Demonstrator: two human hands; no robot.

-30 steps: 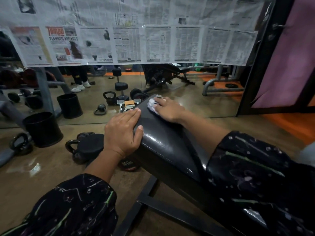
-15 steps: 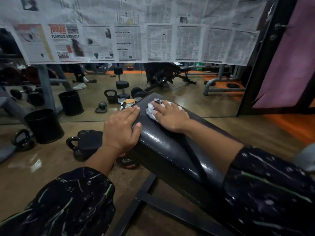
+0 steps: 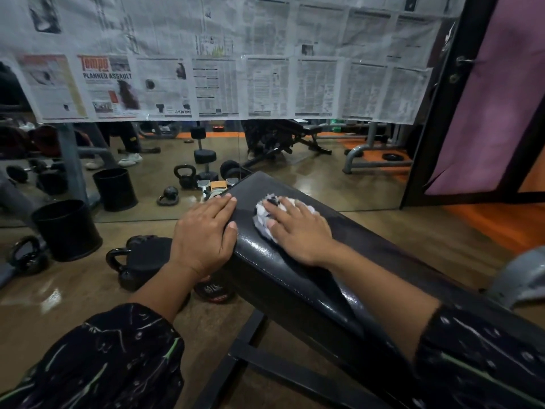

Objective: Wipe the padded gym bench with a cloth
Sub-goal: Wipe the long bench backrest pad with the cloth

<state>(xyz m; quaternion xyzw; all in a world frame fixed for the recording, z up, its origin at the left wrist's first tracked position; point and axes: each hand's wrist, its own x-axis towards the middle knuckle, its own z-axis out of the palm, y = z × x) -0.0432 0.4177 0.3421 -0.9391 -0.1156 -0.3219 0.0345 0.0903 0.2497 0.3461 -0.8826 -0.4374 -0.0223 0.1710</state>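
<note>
A black padded gym bench (image 3: pixel 298 278) runs from the lower right up to the middle of the view, its top shiny. A crumpled white and grey cloth (image 3: pixel 265 215) lies on the pad near the far end. My right hand (image 3: pixel 298 231) presses flat on the cloth, fingers spread over it. My left hand (image 3: pixel 206 234) rests flat over the bench's left edge beside it, with the thumb on the pad and nothing held.
Black kettlebells (image 3: pixel 138 261) and a weight plate (image 3: pixel 213 290) sit on the brown floor left of the bench. Two black buckets (image 3: pixel 67 230) stand further left. A mirror wall with taped newspapers (image 3: pixel 221 84) is just ahead. The bench's metal frame (image 3: pixel 244 349) crosses below.
My right hand has slid the cloth back along the pad toward me, away from the far end. The left hand stays on the bench's left edge.
</note>
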